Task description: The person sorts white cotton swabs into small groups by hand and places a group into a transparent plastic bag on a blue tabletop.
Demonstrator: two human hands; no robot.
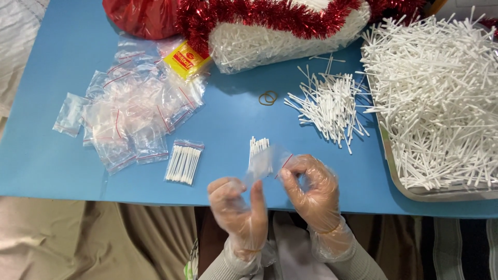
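Blue table (233, 129), white cotton swabs (332, 106), red tinsel (270, 15), clear red-striped bags (135, 114), yellow label (185, 60)

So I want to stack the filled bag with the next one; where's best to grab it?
Pinch the filled bag by its flat sealed top strip, coming from the far side. It lies flat, swabs lengthwise, and that strip is clear of them.

"Lighting?"

"Bright and even, from overhead. The blue table (62, 155) reads clean, with soft, short shadows under the loose swabs (329, 106) and under the tinsel (270, 15)."

"Glare?"

"Mild. The empty clear bags (129, 111) throw pale sheen, and the heaped tray (436, 98) runs near white, losing detail."

"Sharpness?"

"The tabletop is crisp. The left hand (238, 210), the right hand (311, 192) and the small bag (267, 161) between them are smeared by motion. The lower edge falls dim."
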